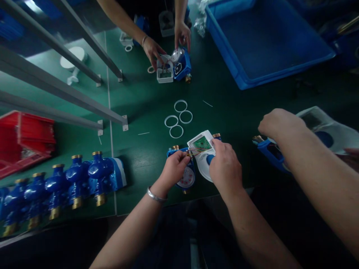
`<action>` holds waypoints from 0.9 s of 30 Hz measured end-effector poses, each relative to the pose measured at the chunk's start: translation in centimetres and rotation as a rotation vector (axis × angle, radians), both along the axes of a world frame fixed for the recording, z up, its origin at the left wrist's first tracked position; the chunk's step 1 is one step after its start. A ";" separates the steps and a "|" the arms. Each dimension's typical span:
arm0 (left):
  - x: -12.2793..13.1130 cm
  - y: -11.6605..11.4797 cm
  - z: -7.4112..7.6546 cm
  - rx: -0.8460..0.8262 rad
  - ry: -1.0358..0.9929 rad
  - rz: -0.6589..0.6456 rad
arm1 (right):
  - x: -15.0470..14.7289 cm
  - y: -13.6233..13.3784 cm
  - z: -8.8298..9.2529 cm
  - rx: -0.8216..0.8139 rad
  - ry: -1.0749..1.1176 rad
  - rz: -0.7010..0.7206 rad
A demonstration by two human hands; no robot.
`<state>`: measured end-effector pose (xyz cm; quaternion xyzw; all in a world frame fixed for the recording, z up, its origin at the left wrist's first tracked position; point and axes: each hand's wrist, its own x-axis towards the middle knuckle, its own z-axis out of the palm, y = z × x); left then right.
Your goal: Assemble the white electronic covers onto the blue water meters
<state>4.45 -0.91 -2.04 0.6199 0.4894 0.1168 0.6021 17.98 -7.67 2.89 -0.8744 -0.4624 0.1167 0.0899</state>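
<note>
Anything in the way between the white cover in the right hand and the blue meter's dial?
Partly: the left hand, pinching thin wires from the white cover, hides part of the blue meter near its top. Lower down, nothing visible stands between the cover and the dial.

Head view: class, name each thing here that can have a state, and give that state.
Left hand: pinched on thin wires
Right hand: gripping white cover
White cover: tilted, circuit board exposed
Near meter: dial facing up, uncovered
White rings: four, lying flat
Blue tray: open-topped
Red bin: open-topped
Blue bodies: lined up side by side
</note>
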 end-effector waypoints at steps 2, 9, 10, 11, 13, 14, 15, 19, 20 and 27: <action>-0.1 -0.5 -0.3 -0.148 -0.106 0.165 | -0.3 0.0 0.1 0.003 0.010 0.001; 0.8 -0.9 -0.2 -0.304 -0.284 0.475 | -1.2 0.0 0.8 -0.019 0.076 0.011; 1.0 -0.9 -0.2 -0.281 -0.268 0.445 | -1.3 0.1 0.8 -0.022 0.074 0.001; 1.1 -0.9 -0.2 -0.255 -0.239 0.405 | -1.3 0.1 0.9 -0.022 0.069 -0.010; 1.1 -0.9 -0.2 -0.147 -0.128 0.320 | -1.3 0.2 0.9 -0.017 0.058 -0.018; 1.1 -0.9 -0.1 -0.049 -0.034 0.268 | -1.3 0.2 0.9 -0.015 0.052 -0.011; 1.0 -1.0 -0.1 0.076 0.082 0.197 | -1.3 0.3 1.0 -0.014 0.045 -0.001; 0.2 -1.2 0.5 0.540 0.414 -0.257 | -1.1 0.9 1.9 -0.065 0.005 0.012; 0.0 -1.2 0.6 0.584 0.420 -0.338 | -0.9 1.1 2.1 -0.090 0.002 0.016; -0.1 -1.6 0.0 0.177 0.135 0.170 | -0.1 1.9 3.1 -0.153 0.039 0.094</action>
